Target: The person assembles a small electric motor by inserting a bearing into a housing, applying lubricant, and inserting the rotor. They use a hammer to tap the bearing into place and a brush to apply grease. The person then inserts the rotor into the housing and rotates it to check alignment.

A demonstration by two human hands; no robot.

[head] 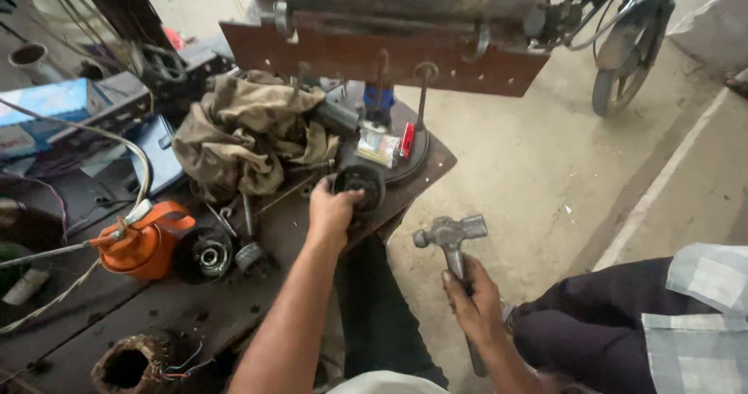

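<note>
At the workbench's point(195, 308) right edge sits a round black metal motor part point(360, 185), left hand point(331, 211) clamped around it; right hand point(474, 300) grips a grey steel hammer point(452, 234) off the edge. Crumpled khaki rag point(241, 133) lies behind.

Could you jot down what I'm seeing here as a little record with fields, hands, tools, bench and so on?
Left hand: grips a round black motor part at the bench edge
Right hand: holds a metal hammer, head up, away from the part
Bench: dark, oily wood
Also on bench: crumpled tan rag, orange casing, small bearing
Floor: pale concrete
Background: wheel
</note>
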